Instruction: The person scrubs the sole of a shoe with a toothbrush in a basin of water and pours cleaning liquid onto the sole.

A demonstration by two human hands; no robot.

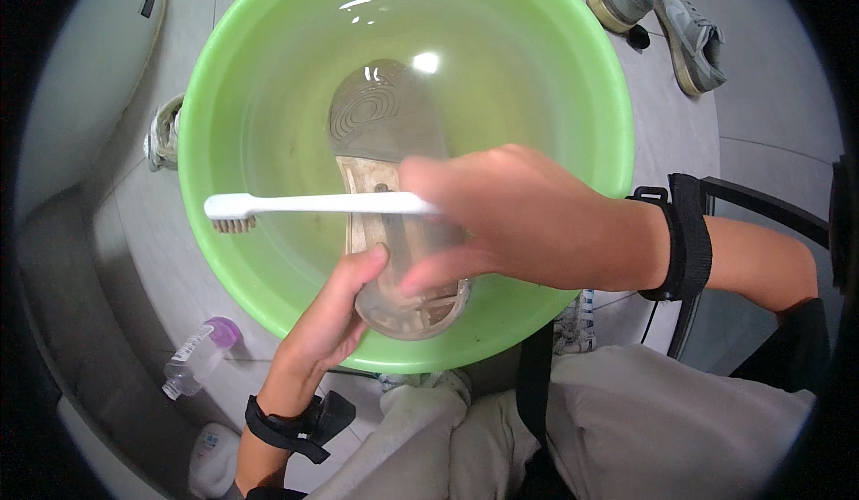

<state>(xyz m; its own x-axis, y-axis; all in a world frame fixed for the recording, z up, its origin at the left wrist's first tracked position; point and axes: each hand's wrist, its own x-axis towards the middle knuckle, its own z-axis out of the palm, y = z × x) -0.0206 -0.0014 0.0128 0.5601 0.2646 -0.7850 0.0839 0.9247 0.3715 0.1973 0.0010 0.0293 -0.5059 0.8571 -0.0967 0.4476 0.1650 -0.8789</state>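
Observation:
A shoe insole (pixel 395 137) lies lengthwise over the green basin (pixel 607 115), its grey ridged end away from me. Its middle is beige and stained; the near heel end looks grey and glossy. My left hand (pixel 335 299) grips the near left edge, thumb on top, the other fingers mostly hidden below. My right hand (pixel 537 218), partly blurred, holds a white toothbrush (pixel 313 203) by its handle. The toothbrush points left across the insole, brown-stained bristles downward and apart from it. Fingers of this hand hang over the heel part. Water with light reflections appears to fill the basin.
Grey shoes (pixel 689 39) stand at the upper right, and another shoe (pixel 164 133) is left of the basin. A clear bottle (pixel 201 357) with a purple end lies at lower left, near a white container (pixel 215 460). A black metal frame (pixel 769 205) is on the right.

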